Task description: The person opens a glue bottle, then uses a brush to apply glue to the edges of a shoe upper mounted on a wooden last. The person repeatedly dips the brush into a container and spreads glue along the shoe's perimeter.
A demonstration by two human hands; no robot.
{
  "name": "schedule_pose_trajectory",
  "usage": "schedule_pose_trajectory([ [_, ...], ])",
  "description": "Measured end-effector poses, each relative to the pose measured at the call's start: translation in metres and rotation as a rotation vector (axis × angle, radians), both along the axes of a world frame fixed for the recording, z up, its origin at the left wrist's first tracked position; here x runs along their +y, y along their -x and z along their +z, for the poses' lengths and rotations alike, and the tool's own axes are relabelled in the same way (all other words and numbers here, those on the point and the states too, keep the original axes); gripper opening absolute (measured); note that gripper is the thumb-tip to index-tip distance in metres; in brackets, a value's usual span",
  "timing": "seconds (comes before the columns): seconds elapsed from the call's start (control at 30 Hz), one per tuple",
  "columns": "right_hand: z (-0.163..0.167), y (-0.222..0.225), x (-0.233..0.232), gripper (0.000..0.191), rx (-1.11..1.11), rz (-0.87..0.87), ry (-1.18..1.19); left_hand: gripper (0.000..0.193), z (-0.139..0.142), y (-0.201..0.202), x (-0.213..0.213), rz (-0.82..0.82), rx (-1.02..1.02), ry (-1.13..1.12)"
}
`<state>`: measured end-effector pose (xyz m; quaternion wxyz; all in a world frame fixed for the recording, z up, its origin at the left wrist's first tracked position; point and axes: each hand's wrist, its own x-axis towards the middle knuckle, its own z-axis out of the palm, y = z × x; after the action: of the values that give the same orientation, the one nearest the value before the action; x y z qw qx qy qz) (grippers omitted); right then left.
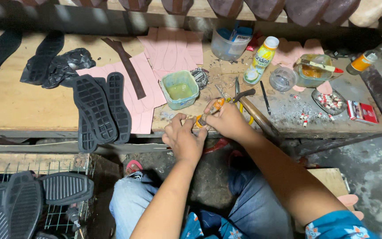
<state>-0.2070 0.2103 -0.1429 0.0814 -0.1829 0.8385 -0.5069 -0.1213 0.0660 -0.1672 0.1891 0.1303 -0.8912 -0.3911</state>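
Orange-handled metal tool (209,111) gripped by closed right hand (226,120), long axis slanting up-right over wooden worktop (27,106); curled left hand (183,138) touches its lower end.

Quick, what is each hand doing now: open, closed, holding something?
Left hand: closed, fingers curled at the lower end of the orange-handled tool.
Right hand: closed, holding the same orange-handled tool at the workbench edge.
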Motion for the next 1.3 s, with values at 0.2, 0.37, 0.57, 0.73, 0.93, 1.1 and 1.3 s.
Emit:
schedule_pose_trajectory([
  [0.2,-0.003,-0.005,-0.007,0.011,-0.006,-0.027,0.048,0.037,0.003,0.001,0.0,-0.008,-0.041,0.001],
  [0.37,-0.001,0.007,0.001,0.011,0.037,-0.011,0.005,0.039,0.01,-0.001,-0.001,-0.003,-0.016,-0.027],
  [0.57,-0.02,0.006,0.006,0.017,-0.201,-0.15,0.32,0.041,0.005,-0.001,-0.001,-0.007,-0.028,0.001],
  [0.73,-0.02,0.002,0.008,0.014,-0.103,-0.158,0.166,0.039,0.0,-0.001,0.0,0.003,0.009,0.013],
  [0.93,0.005,-0.001,0.001,0.014,-0.007,-0.024,0.028,0.037,0.0,0.001,0.0,-0.003,0.012,0.013],
  [1.1,0.018,-0.011,-0.009,0.012,0.082,0.004,-0.189,0.036,-0.004,0.003,0.001,0.004,0.009,0.013],
  [1.3,0.022,-0.011,-0.008,0.014,0.294,0.044,-0.234,0.037,0.001,0.003,0.002,0.003,0.022,0.007],
])
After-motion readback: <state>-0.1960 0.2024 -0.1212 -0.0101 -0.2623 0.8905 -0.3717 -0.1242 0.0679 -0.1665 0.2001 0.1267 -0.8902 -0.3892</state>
